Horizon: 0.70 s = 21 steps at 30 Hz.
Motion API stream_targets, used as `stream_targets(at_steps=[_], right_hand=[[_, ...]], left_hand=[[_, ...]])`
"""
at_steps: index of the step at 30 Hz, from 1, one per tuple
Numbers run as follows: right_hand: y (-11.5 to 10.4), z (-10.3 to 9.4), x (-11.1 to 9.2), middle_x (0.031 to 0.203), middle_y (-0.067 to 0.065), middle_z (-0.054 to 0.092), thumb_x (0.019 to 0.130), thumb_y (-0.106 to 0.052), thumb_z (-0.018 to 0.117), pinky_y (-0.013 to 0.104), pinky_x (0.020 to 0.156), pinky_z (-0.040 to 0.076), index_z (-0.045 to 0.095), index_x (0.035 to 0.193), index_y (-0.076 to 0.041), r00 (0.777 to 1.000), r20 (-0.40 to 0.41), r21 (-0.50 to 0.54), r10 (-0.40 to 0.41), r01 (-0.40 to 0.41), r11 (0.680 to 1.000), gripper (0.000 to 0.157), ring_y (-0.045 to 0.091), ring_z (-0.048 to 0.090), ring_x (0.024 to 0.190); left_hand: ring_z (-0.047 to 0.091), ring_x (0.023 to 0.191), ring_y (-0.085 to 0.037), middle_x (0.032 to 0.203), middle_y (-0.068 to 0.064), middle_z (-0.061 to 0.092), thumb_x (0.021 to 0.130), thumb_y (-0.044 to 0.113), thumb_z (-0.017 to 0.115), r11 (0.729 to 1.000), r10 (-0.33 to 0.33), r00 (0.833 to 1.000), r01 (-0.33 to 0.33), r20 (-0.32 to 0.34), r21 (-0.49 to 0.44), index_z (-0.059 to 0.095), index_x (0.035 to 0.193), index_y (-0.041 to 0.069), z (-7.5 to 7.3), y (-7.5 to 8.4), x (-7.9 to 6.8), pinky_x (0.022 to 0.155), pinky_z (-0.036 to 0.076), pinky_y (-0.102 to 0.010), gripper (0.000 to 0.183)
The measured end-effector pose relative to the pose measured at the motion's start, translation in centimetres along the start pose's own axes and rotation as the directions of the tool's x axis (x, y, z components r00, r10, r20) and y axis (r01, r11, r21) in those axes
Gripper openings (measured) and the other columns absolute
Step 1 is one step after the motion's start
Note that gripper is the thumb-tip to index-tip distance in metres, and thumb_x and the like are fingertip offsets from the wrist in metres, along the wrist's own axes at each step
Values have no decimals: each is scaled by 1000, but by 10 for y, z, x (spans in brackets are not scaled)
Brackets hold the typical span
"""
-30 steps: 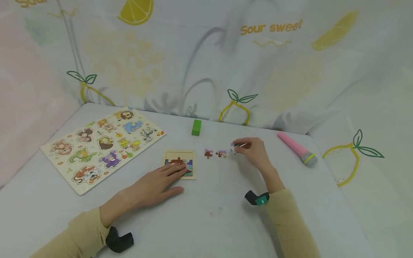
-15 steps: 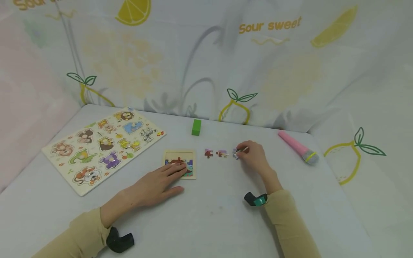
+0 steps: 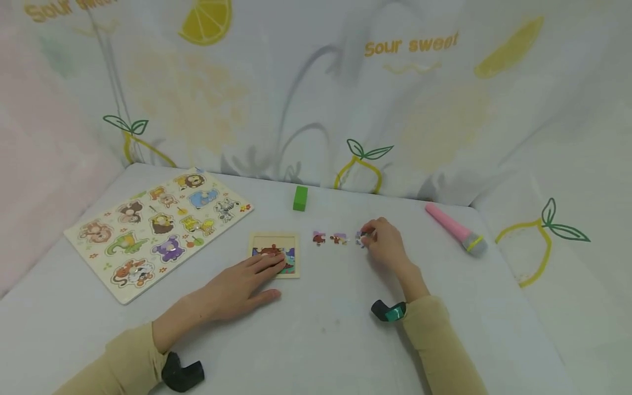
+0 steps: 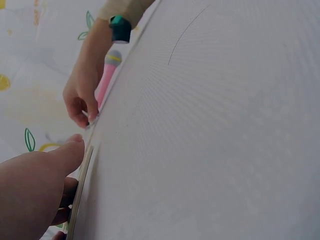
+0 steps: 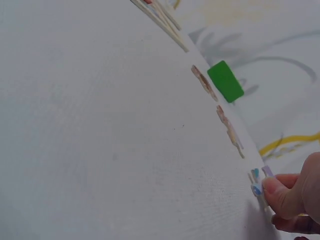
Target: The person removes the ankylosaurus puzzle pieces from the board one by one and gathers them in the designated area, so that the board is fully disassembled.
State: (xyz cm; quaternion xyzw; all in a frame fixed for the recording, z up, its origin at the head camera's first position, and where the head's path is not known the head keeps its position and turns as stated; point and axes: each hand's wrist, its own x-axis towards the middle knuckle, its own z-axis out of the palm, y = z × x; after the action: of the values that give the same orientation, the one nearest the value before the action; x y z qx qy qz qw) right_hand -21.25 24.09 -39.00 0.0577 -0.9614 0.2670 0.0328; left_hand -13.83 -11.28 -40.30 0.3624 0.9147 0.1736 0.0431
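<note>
1. Currently, the right hand (image 3: 386,241) works right of centre in the head view, thumb and fingertips pinched on a small, thin blue-and-purple jigsaw piece (image 3: 360,240).
2. Left of it, in a row and apart, lie a brown-and-purple jigsaw piece (image 3: 319,237) and a brown, purple and white jigsaw piece (image 3: 339,238).
3. The left hand (image 3: 237,288), left of centre, lies with extended fingers over a square, pale wooden puzzle tray (image 3: 274,235); its thumb is spread away. Printed, seated pieces (image 3: 291,265) fill the lower part.
4. Slip risk: the pinched piece could drop or flip, since the grip appears to take only its edge.
5. Shift risk: a sideways push by the left hand could slide the tray or unseat its pieces.
6. Scatter risk: a low leftward sweep of the right hand could disturb the row.
7. View differences: the right wrist view shows the thumb against the piece (partly masked from above) and a green rectangular block (image 5: 225,81) standing beyond the row. The left wrist view shows the tray edge-on. Only the head view shows the tray's artwork clearly.
</note>
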Motion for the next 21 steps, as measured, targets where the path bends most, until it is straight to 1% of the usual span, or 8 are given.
stream_targets(at_steps=[4, 6, 9, 13, 16, 21], right_hand=[[-6, -2, 1, 106, 14, 60, 92, -8, 70, 53, 92, 41, 68, 106, -2, 1000, 4, -23, 16, -15, 1000, 15, 29, 59, 89], [-6, -1, 1, 108, 14, 59, 92, -9, 70, 55, 94, 39, 67, 107, -3, 999, 17, -38, 28, -28, 999, 16, 30, 59, 92], [-5, 1, 1, 107, 14, 59, 93, -8, 69, 55, 93, 39, 67, 104, -3, 999, 21, -49, 33, -32, 998, 13, 30, 59, 93], [-6, 1, 0, 102, 13, 59, 92, -6, 70, 54, 91, 40, 67, 99, -3, 1000, -1, -46, 14, -14, 999, 9, 30, 60, 91], [-6, 2, 0, 101, 14, 60, 91, -6, 70, 53, 88, 42, 68, 102, -2, 1000, -3, -55, 7, -8, 998, 12, 30, 61, 90], [-4, 5, -2, 105, 15, 60, 92, -7, 70, 51, 86, 43, 70, 107, -1, 1000, 13, -71, 8, -7, 997, 16, 31, 62, 92]], left_hand=[[32, 149, -29, 161, 0, 36, 102, 58, 42, 1000, -4, 1000, 4, -14, 7, 40, 155, 18, -1, 0, 0, 116, 36, -50, 66], [31, 149, -28, 161, 1, 36, 102, 58, 43, 1000, -4, 1000, 4, -7, -1, 40, 155, 18, -1, 0, 0, 116, 35, -50, 66], [31, 149, -29, 161, 0, 36, 102, 58, 43, 1000, -1, 1000, 1, -4, -7, 40, 155, 18, -1, 0, -1, 116, 35, -50, 66], [31, 149, -30, 161, -1, 36, 103, 57, 42, 1000, 4, 1000, -4, -13, -1, 40, 155, 17, -2, 0, -1, 116, 35, -51, 66], [32, 149, -30, 161, -1, 36, 103, 56, 42, 1000, 7, 1000, -7, -14, -2, 40, 154, 17, -1, 0, -1, 116, 35, -51, 65], [31, 149, -30, 161, -1, 36, 103, 56, 43, 1000, 5, 1000, -5, -1, -14, 40, 154, 16, 0, 0, -2, 117, 34, -51, 65]])
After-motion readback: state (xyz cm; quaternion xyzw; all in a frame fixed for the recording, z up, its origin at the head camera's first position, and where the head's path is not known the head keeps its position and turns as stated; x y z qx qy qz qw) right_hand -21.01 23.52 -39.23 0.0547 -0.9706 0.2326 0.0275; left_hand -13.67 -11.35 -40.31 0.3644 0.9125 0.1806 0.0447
